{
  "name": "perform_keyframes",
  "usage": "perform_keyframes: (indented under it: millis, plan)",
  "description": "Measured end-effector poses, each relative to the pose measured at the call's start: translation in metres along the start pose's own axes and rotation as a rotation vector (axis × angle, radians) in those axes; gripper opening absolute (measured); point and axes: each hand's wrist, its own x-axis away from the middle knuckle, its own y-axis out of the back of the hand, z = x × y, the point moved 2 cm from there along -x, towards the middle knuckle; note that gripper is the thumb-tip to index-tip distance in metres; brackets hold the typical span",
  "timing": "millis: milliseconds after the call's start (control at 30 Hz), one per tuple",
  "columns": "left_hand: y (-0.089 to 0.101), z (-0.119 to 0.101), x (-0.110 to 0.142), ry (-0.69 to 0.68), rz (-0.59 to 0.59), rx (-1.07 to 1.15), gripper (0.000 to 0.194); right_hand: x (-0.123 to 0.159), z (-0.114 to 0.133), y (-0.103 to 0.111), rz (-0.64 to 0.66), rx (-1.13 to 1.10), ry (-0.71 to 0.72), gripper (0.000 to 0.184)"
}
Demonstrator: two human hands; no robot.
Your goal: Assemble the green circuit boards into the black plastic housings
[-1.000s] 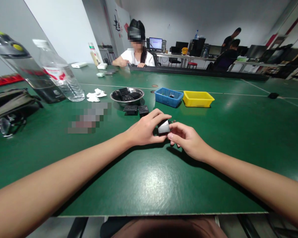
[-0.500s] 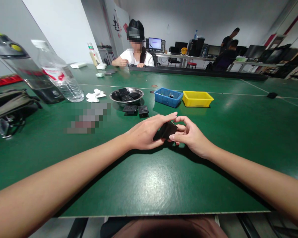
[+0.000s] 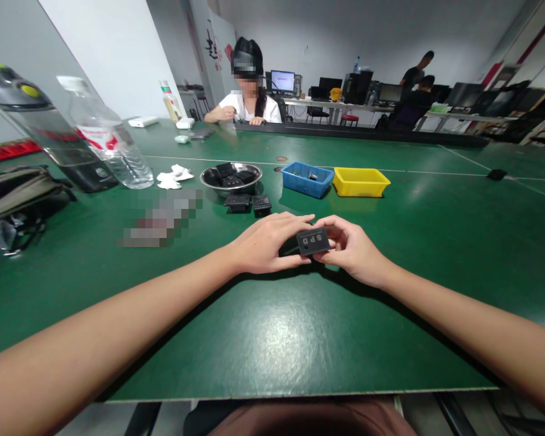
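The left hand and right hand together pinch a black box lettered SPD above a green bench, near a steel bowl.

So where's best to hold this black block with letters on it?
Probably by the right end of the black block, coming from the right and pinching its upper and lower edges, much as the right hand does. Its flat lettered face is turned toward the camera, with a dark spot at lower left; this grip should leave both uncovered.
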Motion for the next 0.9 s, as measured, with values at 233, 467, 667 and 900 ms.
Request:
perform_keyframes:
  millis: [233,467,667,900]
  plan:
    - [0.0029,-0.0047,-0.0038,-0.029,-0.009,0.018,0.041,0.0013,0.0004,-0.0018,0.020,0.024,0.022,0.043]
    - [0.0037,-0.0055,-0.0040,0.012,-0.009,0.001,0.030,0.0028,0.0007,-0.0001,0.041,0.060,0.041,0.041]
    - [0.0030,-0.0040,-0.0026,0.036,0.008,-0.023,0.030,0.0038,0.0022,0.0011,0.042,0.085,0.073,0.039]
    - [0.0025,-0.0036,-0.0030,0.036,-0.002,-0.033,0.032,0.0009,0.0059,0.0055,-0.066,0.116,0.048,0.034]
